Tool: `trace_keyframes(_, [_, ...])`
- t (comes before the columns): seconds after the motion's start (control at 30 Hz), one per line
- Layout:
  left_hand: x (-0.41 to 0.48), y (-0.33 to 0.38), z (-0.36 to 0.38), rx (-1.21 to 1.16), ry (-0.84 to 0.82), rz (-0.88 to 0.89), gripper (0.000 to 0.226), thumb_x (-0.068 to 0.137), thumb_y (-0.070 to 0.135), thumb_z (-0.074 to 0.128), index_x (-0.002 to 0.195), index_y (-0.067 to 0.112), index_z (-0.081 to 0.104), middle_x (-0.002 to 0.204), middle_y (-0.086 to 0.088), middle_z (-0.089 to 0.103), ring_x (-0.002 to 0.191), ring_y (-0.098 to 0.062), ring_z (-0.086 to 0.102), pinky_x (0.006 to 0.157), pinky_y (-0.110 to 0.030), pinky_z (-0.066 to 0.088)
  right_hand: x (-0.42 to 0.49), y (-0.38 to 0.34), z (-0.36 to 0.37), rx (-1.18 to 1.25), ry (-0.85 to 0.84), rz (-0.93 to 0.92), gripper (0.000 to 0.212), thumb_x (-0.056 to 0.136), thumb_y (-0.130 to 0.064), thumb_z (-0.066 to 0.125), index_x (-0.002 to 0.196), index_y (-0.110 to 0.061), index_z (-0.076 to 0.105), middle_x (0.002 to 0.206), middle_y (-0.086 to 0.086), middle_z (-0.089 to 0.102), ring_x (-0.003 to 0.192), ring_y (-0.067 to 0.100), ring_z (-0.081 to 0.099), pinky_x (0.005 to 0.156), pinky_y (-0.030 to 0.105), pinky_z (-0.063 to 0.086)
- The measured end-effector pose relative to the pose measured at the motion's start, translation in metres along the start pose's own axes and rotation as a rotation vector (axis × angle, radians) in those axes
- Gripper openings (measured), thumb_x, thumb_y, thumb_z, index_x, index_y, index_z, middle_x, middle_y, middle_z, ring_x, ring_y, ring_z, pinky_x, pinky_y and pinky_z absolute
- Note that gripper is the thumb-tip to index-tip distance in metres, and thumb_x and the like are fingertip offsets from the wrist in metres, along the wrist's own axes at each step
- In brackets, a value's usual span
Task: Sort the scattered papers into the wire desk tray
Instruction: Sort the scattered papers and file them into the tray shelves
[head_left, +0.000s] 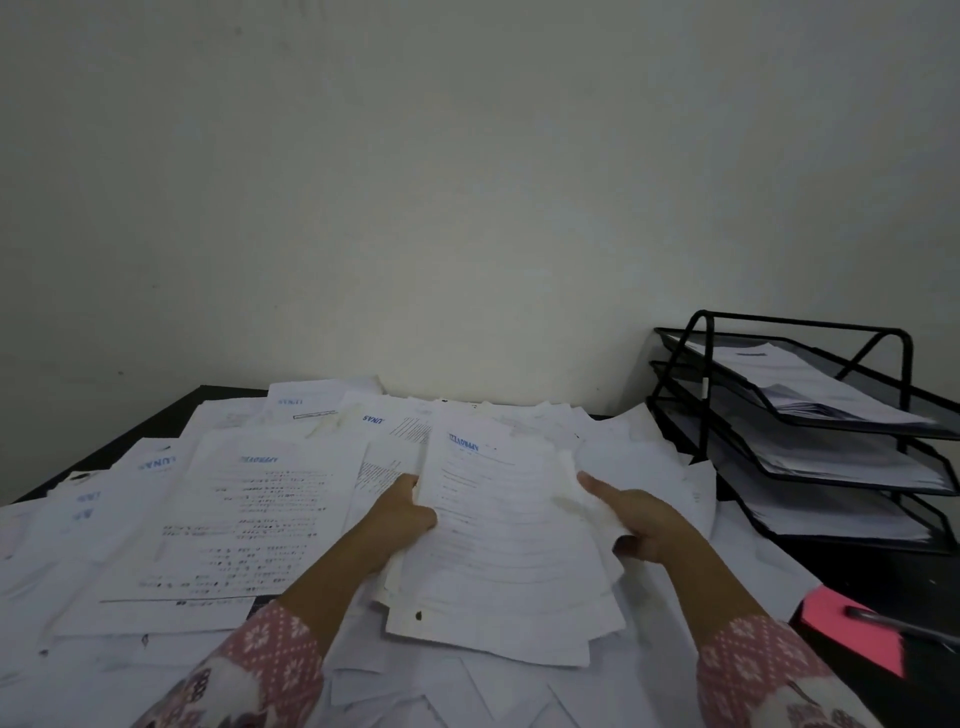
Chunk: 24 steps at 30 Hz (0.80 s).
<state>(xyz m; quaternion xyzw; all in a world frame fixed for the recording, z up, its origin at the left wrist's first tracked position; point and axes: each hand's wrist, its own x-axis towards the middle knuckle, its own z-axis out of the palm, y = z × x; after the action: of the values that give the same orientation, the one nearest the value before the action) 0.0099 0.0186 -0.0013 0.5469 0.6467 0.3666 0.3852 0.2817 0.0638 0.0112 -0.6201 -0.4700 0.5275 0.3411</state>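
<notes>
Hands (left (402, 512), right (641, 522)) grip paper stack (498, 540) by its edges.

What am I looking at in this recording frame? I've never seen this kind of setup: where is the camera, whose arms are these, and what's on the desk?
There is no machine here. A person wears one wide-angle camera on the head, looking forward and down, so the arms entering from the bottom are their own. The left hand and right hand each have a grip on one side of a stack of papers, lifted a little above the mess; its top sheet bears a blue stamp, upside down to the camera. Under and around it, loose papers cover most of the dark desk. At the right stands a black wire desk tray with three tiers, each already holding some sheets. Near the lower right lie a pink note and a pen resting across it. Behind is a plain wall.
</notes>
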Motion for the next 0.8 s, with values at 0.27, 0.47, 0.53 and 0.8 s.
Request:
trace_keyframes(0.27, [0.015,0.006,0.008,0.438,0.203,0.03,0.056,0.088,0.04,0.058,0.135,0.011,0.043,0.134,-0.012,0.047,0.123,-0.027,0.043,0.102,-0.033,0.036,-0.012,-0.004,0.014,-0.168,-0.097,-0.236,0.063,0.066,-0.016,0.081,0.122,-0.009,0.055,0.112,0.011,0.065,0.103,0.033,0.062,0.091,0.051,0.051])
trace_keyframes(0.47, [0.025,0.029,-0.001,-0.428,0.12,0.028,0.098,0.066,0.048,0.08,0.139,0.006,0.031,0.126,-0.004,0.052,0.106,-0.019,0.056,0.092,-0.034,0.048,-0.026,-0.028,-0.005,0.049,-0.054,-0.506,0.043,0.078,-0.011,0.073,0.116,-0.022,0.055,0.11,0.002,0.065,0.1,0.018,0.062,0.083,0.032,0.053])
trace_keyframes(0.53, [0.029,0.04,-0.005,-0.56,0.059,0.116,0.097,0.058,0.048,0.085,0.134,0.008,0.043,0.122,-0.005,0.06,0.103,-0.018,0.062,0.086,-0.032,0.053,-0.03,-0.037,-0.01,0.064,-0.005,-0.561,0.039,0.079,-0.011,0.072,0.114,-0.019,0.056,0.106,0.002,0.065,0.096,0.017,0.062,0.078,0.028,0.052])
trace_keyframes(0.8, [0.017,0.1,-0.004,-0.541,0.293,0.493,0.029,0.082,0.021,0.071,0.106,0.019,0.055,0.103,0.0,0.066,0.095,-0.02,0.064,0.083,-0.036,0.054,-0.045,-0.073,-0.018,0.01,0.294,-0.782,0.037,0.085,-0.02,0.068,0.118,-0.014,0.054,0.102,-0.003,0.061,0.092,0.012,0.059,0.074,0.02,0.049])
